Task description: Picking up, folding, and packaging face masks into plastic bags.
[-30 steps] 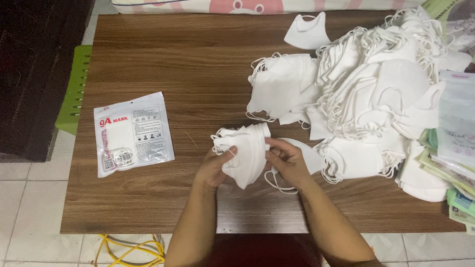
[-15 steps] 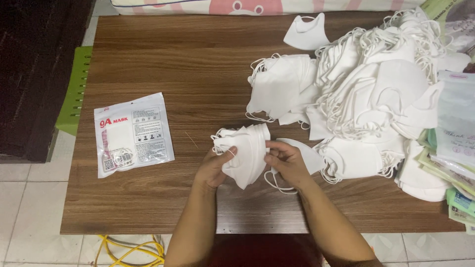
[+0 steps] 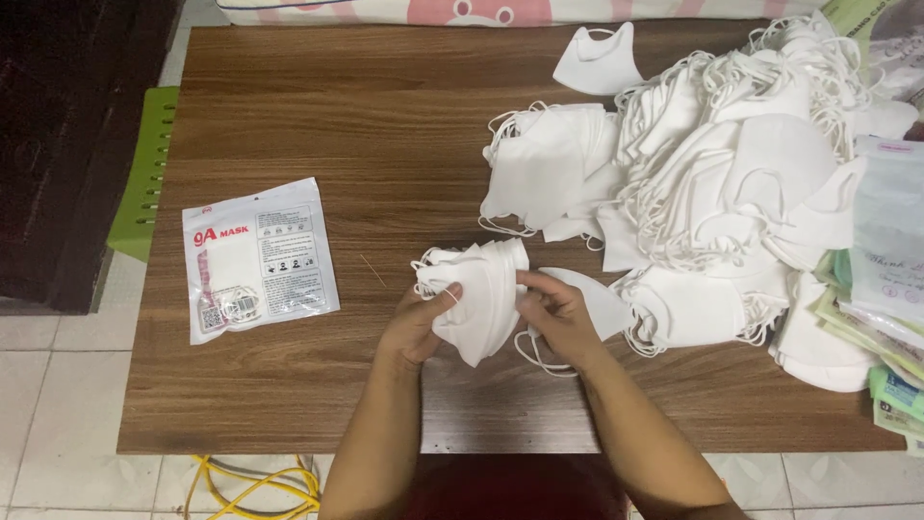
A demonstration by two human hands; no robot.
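A dark brown wood-grain table (image 3: 318,125) fills most of the view and serves as the landmark. Across its right half a large heap of loose white fabric face masks with thin ear loops (image 3: 731,183) is spread; the masks overlap so much that they cannot be counted. One single white mask (image 3: 597,60) lies apart from the heap, near the table's far edge. On the table's left part one sealed flat plastic packet with a white mask inside (image 3: 258,258) is laid, well apart from the heap. At the table's right edge a stack of empty printed packets (image 3: 890,250) is seen (partly cut off by the frame).

Near the table's front edge, at its middle, a small bundle of stacked white masks (image 3: 481,297) is held upright between two hands. The left hand (image 3: 416,323) is closed around the bundle's left side, thumb on top; the right hand (image 3: 558,313) is pinched on its right edge, with another flat mask lying just under it. Compared with the pictures of a second and half a second ago, almost nothing has been moved: the bundle and both hands are found in the same place, so the bundle seems to be only being squared up.
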